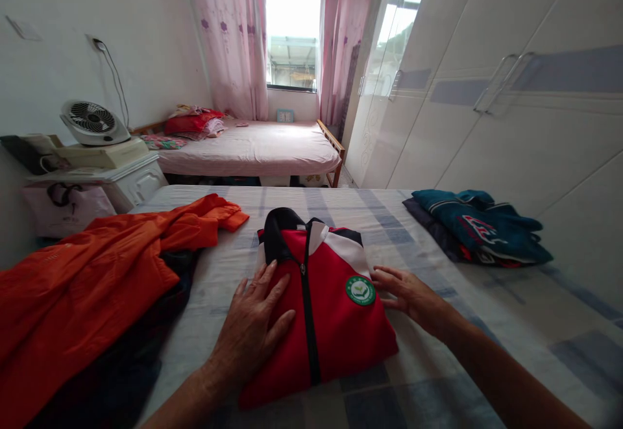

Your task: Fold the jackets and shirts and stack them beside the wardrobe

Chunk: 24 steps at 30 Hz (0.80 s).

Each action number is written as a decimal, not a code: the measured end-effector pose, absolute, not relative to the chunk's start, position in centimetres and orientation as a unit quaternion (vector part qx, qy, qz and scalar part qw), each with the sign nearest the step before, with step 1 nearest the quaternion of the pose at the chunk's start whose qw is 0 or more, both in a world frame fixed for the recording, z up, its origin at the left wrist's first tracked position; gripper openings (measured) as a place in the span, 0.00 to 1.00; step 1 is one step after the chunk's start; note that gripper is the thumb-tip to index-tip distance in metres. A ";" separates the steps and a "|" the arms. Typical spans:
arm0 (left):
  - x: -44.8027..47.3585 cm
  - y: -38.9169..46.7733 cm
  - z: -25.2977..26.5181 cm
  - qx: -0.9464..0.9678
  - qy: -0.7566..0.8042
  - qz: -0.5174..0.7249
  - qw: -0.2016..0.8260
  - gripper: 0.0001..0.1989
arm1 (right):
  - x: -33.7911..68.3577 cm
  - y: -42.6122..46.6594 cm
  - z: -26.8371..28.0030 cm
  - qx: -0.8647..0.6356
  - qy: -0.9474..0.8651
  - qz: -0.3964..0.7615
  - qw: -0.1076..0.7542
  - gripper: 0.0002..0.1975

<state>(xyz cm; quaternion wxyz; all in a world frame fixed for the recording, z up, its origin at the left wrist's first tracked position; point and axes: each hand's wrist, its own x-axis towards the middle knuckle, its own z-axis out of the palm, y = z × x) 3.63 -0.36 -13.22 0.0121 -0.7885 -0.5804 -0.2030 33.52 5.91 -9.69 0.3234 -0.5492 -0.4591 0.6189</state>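
A red zip-up jacket (335,315) with a black collar, white shoulder panels and a round green badge (361,291) lies folded on the bed in front of me. Its black zipper runs down the middle, the slider near the collar. My left hand (256,318) rests flat on the jacket's left side, fingers stretched out over the red cloth. At the right edge, beside the badge, my right hand (406,296) touches the jacket with its fingers extended; part of its underside is hidden.
An orange jacket (117,254) lies spread over dark clothing at the left. Folded clothes, a teal garment (479,224) on top, sit at the right on the checked bedsheet (428,364). Beyond are a second bed (253,150), a nightstand with a fan (92,122), and a white wardrobe (438,130).
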 end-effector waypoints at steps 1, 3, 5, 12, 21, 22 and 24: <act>3.6 -0.4 -13.3 -0.786 -0.581 -0.213 0.013 0.25 | 33.5 6.0 -9.4 -0.560 -0.474 0.597 0.322 0.26; 3.5 -0.3 -13.1 -0.775 -0.582 -0.244 0.008 0.23 | 33.1 6.8 -8.5 -0.605 -0.516 0.501 0.341 0.27; 3.1 0.0 -12.3 -0.754 -0.590 -0.289 -0.008 0.21 | 32.3 8.4 -7.0 -0.624 -0.561 0.411 0.357 0.27; 1.8 6.2 -6.5 -0.675 -0.631 -0.379 -0.037 0.22 | 24.2 16.6 -2.8 -0.603 -0.642 0.425 0.208 0.28; 2.3 9.3 -9.5 -0.697 -0.643 -0.314 -0.053 0.20 | 23.5 18.6 -6.4 -0.550 -0.649 0.491 0.188 0.05; 2.2 9.2 -10.0 -0.697 -0.644 -0.310 -0.056 0.19 | 24.4 18.0 -6.7 -0.532 -0.642 0.505 0.220 0.03; 1.9 8.9 -10.4 -0.695 -0.648 -0.306 -0.058 0.18 | 25.9 16.9 -7.5 -0.478 -0.591 0.569 0.315 0.04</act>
